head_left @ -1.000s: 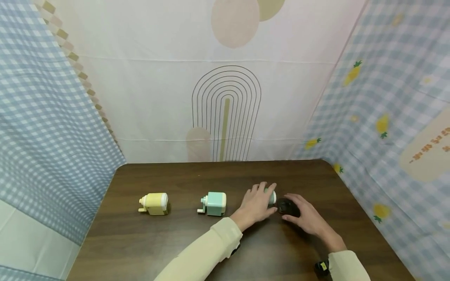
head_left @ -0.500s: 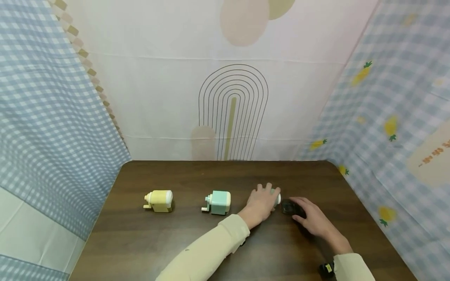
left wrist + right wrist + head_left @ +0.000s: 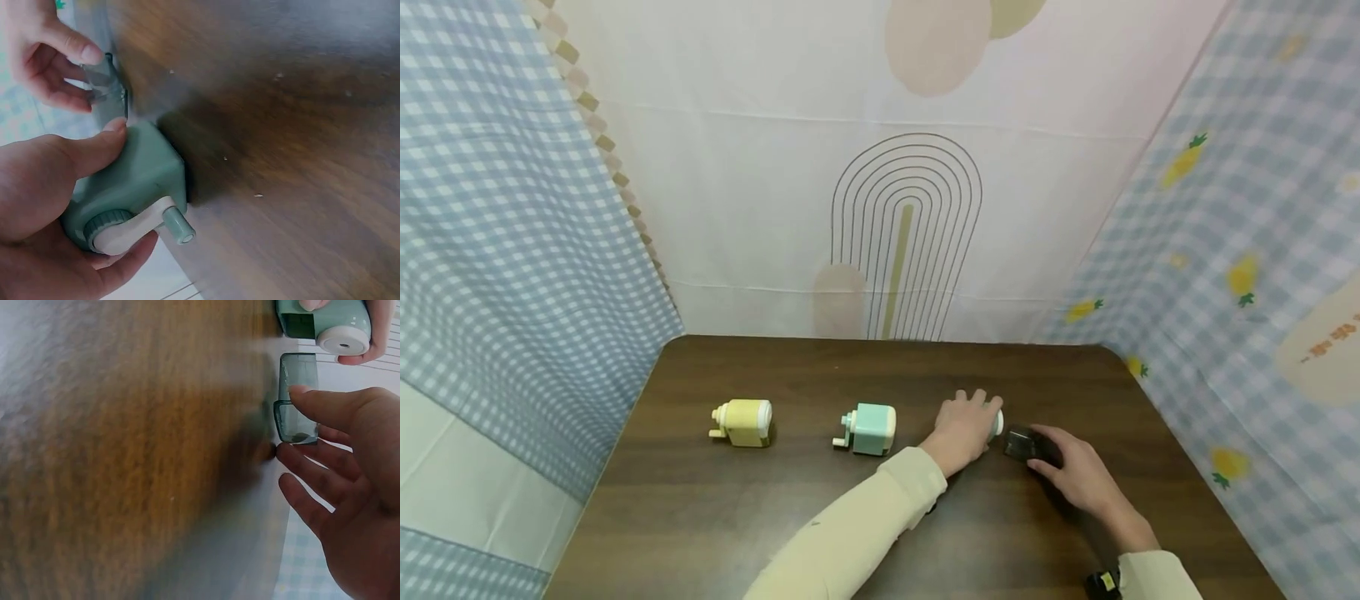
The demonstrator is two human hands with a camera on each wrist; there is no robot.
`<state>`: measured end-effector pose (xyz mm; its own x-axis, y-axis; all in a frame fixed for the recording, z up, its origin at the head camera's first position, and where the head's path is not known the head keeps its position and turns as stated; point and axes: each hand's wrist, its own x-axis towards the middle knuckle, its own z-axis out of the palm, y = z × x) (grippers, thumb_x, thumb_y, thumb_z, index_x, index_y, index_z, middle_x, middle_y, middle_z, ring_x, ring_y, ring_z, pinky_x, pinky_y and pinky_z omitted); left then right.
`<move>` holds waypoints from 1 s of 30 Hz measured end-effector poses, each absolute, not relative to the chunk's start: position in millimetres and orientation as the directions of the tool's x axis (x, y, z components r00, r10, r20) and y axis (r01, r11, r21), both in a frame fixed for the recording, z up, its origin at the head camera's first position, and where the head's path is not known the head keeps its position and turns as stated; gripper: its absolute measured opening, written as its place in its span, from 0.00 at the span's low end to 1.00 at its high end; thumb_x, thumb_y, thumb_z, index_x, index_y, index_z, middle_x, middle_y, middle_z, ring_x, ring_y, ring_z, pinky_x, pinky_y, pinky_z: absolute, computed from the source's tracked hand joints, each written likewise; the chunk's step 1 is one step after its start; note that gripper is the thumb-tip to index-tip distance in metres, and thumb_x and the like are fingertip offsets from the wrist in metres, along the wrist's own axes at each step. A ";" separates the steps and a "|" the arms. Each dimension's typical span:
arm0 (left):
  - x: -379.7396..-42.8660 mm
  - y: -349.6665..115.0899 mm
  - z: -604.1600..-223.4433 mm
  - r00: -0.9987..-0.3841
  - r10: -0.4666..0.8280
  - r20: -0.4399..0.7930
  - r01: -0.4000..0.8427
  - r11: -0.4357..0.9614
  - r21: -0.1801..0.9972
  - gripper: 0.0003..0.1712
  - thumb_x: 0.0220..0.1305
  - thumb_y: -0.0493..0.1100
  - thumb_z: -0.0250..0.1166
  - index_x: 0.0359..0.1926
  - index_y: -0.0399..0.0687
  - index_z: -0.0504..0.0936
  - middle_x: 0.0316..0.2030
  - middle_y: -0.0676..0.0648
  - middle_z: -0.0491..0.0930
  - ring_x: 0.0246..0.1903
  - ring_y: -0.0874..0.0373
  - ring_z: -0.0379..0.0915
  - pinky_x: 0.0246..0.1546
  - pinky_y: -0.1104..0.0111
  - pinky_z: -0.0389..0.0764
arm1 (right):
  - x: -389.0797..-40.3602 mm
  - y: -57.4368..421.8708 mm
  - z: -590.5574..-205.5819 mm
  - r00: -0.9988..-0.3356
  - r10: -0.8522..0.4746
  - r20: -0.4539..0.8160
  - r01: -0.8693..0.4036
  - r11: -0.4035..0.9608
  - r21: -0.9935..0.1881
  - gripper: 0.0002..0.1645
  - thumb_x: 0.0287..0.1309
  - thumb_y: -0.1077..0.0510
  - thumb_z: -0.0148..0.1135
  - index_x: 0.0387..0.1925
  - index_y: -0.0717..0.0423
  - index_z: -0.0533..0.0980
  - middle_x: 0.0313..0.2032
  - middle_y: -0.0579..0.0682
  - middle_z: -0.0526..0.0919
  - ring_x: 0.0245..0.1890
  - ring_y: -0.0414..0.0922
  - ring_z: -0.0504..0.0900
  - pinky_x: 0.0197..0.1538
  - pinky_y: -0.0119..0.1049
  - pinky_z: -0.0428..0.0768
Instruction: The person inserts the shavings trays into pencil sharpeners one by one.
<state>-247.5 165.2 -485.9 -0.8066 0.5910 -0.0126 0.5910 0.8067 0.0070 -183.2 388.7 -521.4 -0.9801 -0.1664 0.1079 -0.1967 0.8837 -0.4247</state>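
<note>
My left hand (image 3: pixel 964 429) grips a green hand-crank pencil sharpener (image 3: pixel 134 169), thumb along one side and fingers around the other. In the left wrist view its pale crank arm (image 3: pixel 134 228) faces the camera. My right hand (image 3: pixel 1078 477) pinches a clear, dark-tinted shavings drawer (image 3: pixel 297 419) between thumb and fingers. The drawer is apart from the sharpener, close beside its white pencil-hole end (image 3: pixel 344 341). A dark drawer opening (image 3: pixel 299 326) shows in the sharpener's body. Most of the sharpener is hidden behind my left hand in the head view.
A teal pencil sharpener (image 3: pixel 872 429) stands left of my left hand, and a yellow one (image 3: pixel 745 422) farther left. Both rest on the dark wooden table (image 3: pixel 722 517). Patterned cloth hangs behind the table and on both sides.
The head view has shifted slightly. My left fingers have drawn in closer around the green sharpener. My right fingertips have slid rightward along the drawer, leaving more of it showing.
</note>
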 end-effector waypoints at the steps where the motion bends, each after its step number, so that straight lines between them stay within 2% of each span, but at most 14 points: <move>1: -248.7 165.8 -484.9 -0.807 0.591 -0.017 0.590 0.807 0.020 0.42 0.59 0.62 0.73 0.70 0.66 0.65 0.62 0.55 0.73 0.52 0.53 0.74 0.41 0.64 0.85 | -182.8 389.1 -521.1 -0.980 -0.162 0.114 -0.196 0.884 -0.424 0.36 0.60 0.55 0.74 0.67 0.59 0.72 0.61 0.65 0.78 0.58 0.65 0.77 0.55 0.67 0.76; 7: -252.5 165.1 -479.6 -0.818 0.574 -0.043 0.570 0.818 0.078 0.43 0.57 0.59 0.76 0.70 0.66 0.66 0.62 0.56 0.74 0.51 0.52 0.77 0.41 0.62 0.85 | -184.5 389.2 -519.1 -0.981 -0.158 0.117 -0.193 0.885 -0.424 0.36 0.60 0.55 0.73 0.67 0.60 0.71 0.61 0.66 0.78 0.57 0.64 0.79 0.53 0.66 0.78; 14: -250.9 163.2 -480.8 -0.820 0.570 -0.056 0.563 0.820 0.105 0.38 0.60 0.57 0.74 0.68 0.66 0.67 0.62 0.56 0.73 0.53 0.51 0.75 0.40 0.62 0.85 | -186.2 384.2 -520.8 -0.981 -0.157 0.113 -0.191 0.882 -0.431 0.36 0.60 0.55 0.73 0.67 0.60 0.71 0.61 0.66 0.78 0.56 0.64 0.79 0.53 0.66 0.78; 30: -255.1 152.3 -482.6 -0.777 0.626 -0.061 0.616 0.777 0.127 0.39 0.58 0.61 0.74 0.67 0.66 0.66 0.61 0.55 0.73 0.50 0.54 0.75 0.41 0.63 0.85 | -194.5 365.8 -523.2 -0.975 -0.182 0.127 -0.220 0.865 -0.450 0.36 0.59 0.53 0.74 0.67 0.58 0.72 0.60 0.64 0.80 0.56 0.62 0.79 0.54 0.65 0.78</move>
